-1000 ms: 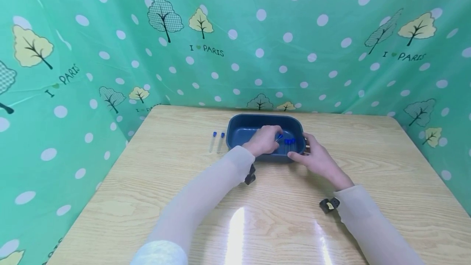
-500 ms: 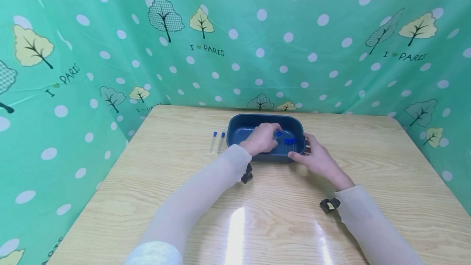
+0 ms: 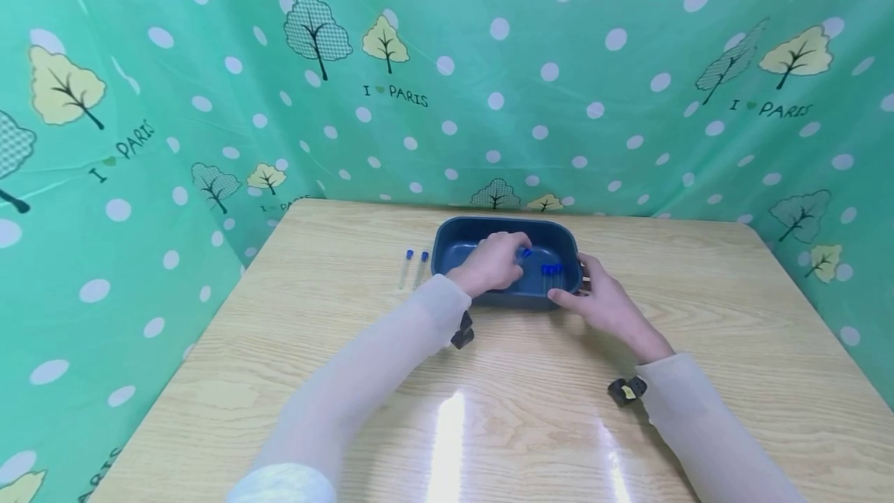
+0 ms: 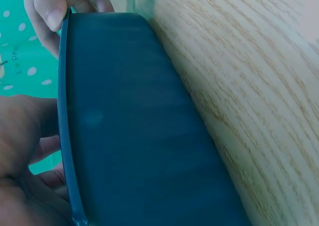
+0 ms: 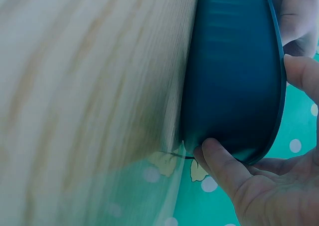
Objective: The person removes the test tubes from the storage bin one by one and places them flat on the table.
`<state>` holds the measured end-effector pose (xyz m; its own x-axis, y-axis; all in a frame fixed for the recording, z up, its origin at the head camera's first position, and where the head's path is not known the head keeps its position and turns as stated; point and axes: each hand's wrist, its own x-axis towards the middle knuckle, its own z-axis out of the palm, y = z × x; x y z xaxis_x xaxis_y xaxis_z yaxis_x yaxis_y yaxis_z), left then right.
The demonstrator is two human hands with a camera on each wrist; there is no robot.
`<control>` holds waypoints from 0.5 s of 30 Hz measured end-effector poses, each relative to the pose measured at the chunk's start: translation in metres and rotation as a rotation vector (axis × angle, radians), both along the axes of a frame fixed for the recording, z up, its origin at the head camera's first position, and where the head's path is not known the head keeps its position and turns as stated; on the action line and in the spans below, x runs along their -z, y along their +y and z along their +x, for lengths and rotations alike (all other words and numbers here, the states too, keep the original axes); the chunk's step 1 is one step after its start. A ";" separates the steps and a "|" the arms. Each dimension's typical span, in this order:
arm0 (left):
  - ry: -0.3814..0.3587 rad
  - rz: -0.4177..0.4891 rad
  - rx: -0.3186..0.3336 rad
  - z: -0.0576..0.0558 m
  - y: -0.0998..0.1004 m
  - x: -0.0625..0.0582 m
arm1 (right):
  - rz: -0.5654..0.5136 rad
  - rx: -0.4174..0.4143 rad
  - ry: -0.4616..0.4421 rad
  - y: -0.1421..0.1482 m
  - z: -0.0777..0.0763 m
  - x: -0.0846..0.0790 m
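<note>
A dark blue rectangular tub (image 3: pixel 454 228) stands on the table. My left hand (image 3: pixel 492 261) reaches inside it and pinches a thin clear test tube with a blue cap (image 3: pixel 526 253); the fingers hide much of the tube. My right hand (image 3: pixel 604 303) grips the tub's right end. In the right wrist view its thumb (image 5: pixel 301 71) presses the rim and the other fingers (image 5: pixel 224 166) lie against the outer wall. Several blue-capped test tubes (image 3: pixel 552 270) lie side by side in the tub's right part. In the left wrist view the tub's wall (image 4: pixel 134 121) conceals the tube.
Two more blue-capped test tubes, one (image 3: pixel 406 270) and another (image 3: pixel 421 272), lie on the wooden table (image 3: pixel 335 293) left of the tub. A green dotted curtain (image 3: pixel 447 99) hangs behind and along the sides.
My left hand has shifted slightly to the left inside the tub, and the pinched test tube's cap has moved with it. The right hand keeps its place on the tub's end.
</note>
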<state>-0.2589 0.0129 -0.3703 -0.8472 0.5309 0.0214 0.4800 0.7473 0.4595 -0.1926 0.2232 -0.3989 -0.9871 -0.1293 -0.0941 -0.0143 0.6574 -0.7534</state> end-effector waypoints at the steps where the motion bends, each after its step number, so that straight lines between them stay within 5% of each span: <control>1: 0.003 -0.006 0.000 0.000 -0.001 0.000 | 0.001 0.001 -0.002 0.000 0.000 0.000; 15: 0.027 0.005 -0.020 0.001 -0.010 -0.002 | 0.002 0.001 -0.003 0.000 0.001 -0.001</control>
